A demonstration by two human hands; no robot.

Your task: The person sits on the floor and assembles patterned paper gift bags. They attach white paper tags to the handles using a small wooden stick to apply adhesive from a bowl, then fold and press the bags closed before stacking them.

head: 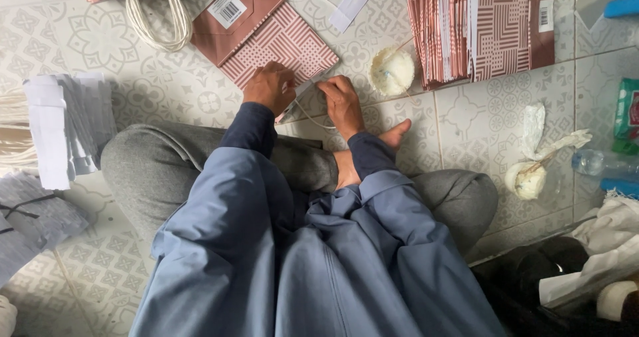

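- A patterned tiled floor [166, 90] carries everything; the person sits cross-legged on it.
- One flat paper bag [279, 40], pink-and-white patterned, lies just ahead of the knees.
- The left hand [269, 87] presses on the bag's near edge, fingers curled; whether it pinches anything I cannot tell.
- The right hand [341, 100] pinches a white cord [307, 116] at that same edge.
- One stack of similar bags [482, 27] stands toward the floor's far right.
- Two small white cups [391, 70] sit right of the hands.
- White paper strips [63, 127] pile at the left.
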